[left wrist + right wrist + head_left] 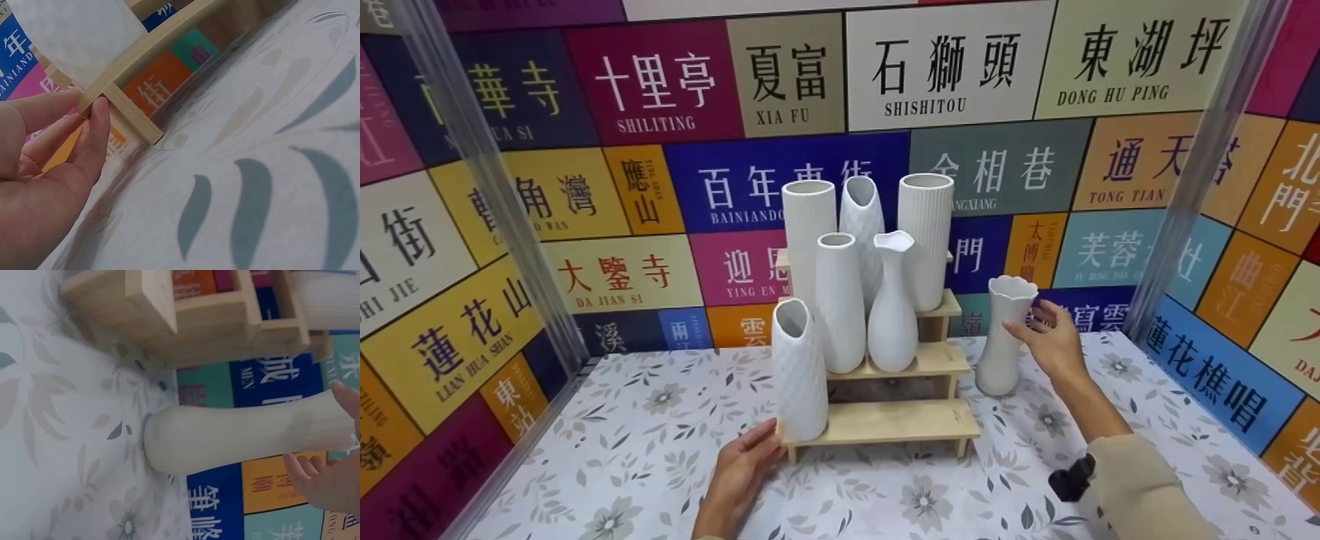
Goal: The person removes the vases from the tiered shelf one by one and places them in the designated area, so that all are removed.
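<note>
My left hand (746,465) pinches the front left corner of the wooden step stand (885,424) between thumb and fingers. Right above that corner, a white slant-mouthed vase (800,382) stands on the lowest step. At the right, a white vase with a scalloped rim (997,367) stands upright on the tablecloth. Around its upper part lies my right hand (1054,341), thumb over the near side. In the right wrist view the relaxed fingers (298,472) show along the vase's edge, not wrapped round it.
Several white vases fill the upper steps, among them a narrow-necked vase (894,330) and a ribbed cylinder vase (924,240). A floral cloth (922,495) covers the table. Walls of coloured sign panels (945,67) stand behind and at both sides.
</note>
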The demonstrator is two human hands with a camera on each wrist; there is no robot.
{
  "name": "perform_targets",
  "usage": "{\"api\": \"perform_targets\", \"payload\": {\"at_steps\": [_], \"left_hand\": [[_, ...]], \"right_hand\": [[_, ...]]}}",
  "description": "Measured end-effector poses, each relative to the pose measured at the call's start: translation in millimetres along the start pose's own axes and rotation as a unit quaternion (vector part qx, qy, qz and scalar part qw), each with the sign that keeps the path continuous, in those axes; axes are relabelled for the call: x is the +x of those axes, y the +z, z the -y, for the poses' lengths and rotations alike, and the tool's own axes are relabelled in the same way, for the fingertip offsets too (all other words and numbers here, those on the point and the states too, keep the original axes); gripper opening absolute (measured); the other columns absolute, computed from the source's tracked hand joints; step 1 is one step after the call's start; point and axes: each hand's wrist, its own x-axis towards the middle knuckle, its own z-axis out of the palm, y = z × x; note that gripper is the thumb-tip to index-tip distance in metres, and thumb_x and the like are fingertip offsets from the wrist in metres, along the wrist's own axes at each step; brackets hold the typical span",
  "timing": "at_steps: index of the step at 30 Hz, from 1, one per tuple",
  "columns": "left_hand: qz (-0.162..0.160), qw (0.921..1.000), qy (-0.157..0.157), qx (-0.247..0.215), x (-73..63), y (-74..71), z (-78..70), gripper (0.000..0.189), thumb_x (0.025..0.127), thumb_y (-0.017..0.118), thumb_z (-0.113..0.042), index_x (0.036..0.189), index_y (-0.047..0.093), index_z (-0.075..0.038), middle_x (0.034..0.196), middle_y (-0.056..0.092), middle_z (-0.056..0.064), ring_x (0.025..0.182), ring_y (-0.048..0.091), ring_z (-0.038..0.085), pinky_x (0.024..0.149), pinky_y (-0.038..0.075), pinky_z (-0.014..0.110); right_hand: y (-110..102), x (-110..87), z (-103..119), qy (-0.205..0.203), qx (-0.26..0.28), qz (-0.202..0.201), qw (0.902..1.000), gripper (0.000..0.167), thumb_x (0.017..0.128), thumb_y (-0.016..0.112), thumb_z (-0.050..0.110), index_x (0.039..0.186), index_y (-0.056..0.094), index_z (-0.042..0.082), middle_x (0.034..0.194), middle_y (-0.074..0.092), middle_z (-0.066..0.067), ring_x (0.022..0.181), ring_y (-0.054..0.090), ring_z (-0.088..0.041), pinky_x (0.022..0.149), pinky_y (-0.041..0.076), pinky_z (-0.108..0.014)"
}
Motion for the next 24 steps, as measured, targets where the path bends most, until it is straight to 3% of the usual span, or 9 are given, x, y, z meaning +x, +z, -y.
{"api": "perform_targets", "payload": {"at_steps": [5,10,13,18,24], "left_hand": [[-0.009,0.9999,-0.011,-0.002,0.8,0.8,-0.3,0.060,0.093,0.069,-0.008,0.145,0.045,0.007,0.146,0.053,0.023,0.107,0.066,0.011,0.096,0.059,0.028],[-0.016,0.9997,-0.016,0.008,2.3,0.6,-1.1,0.059,0.093,0.069,-0.009,0.145,0.046,0.005,0.152,0.046,0.025,0.110,0.065,0.012,0.098,0.058,0.029],[-0.015,0.9997,-0.018,0.006,2.1,0.5,-1.5,0.059,0.093,0.069,-0.009,0.146,0.045,0.005,0.153,0.044,0.025,0.111,0.065,0.012,0.099,0.058,0.030],[-0.011,0.9994,-0.031,0.006,1.4,1.5,-2.2,0.057,0.095,0.067,-0.009,0.146,0.046,0.003,0.154,0.044,0.024,0.113,0.065,0.012,0.101,0.057,0.031],[-0.012,0.9994,-0.031,0.006,1.5,0.5,-2.3,0.060,0.094,0.068,-0.010,0.147,0.044,0.004,0.153,0.045,0.025,0.110,0.066,0.011,0.100,0.057,0.029]], "right_hand": [[-3.7,-26.3,9.5,0.017,0.038,-0.041,0.9983,0.084,0.096,0.067,0.037,0.159,0.021,0.008,0.162,0.032,-0.016,0.147,0.038,-0.029,0.120,0.041,-0.042],[3.7,-51.4,18.7,0.013,0.099,-0.082,0.9917,0.057,0.097,0.067,0.027,0.142,0.042,0.004,0.127,0.055,-0.004,0.110,0.059,-0.006,0.090,0.057,-0.016],[11.7,-66.6,23.2,-0.007,0.129,-0.069,0.9892,0.049,0.097,0.066,0.021,0.136,0.044,0.001,0.113,0.055,0.003,0.095,0.059,0.003,0.082,0.057,-0.012],[28.3,-91.4,31.1,-0.038,0.120,-0.028,0.9916,0.051,0.097,0.066,0.018,0.139,0.044,0.000,0.119,0.058,0.002,0.099,0.061,0.005,0.089,0.057,-0.013],[53.6,-115.8,42.3,-0.097,0.100,0.012,0.9901,0.050,0.094,0.070,0.014,0.139,0.050,0.008,0.135,0.059,-0.009,0.116,0.060,-0.006,0.096,0.053,-0.013]]}}
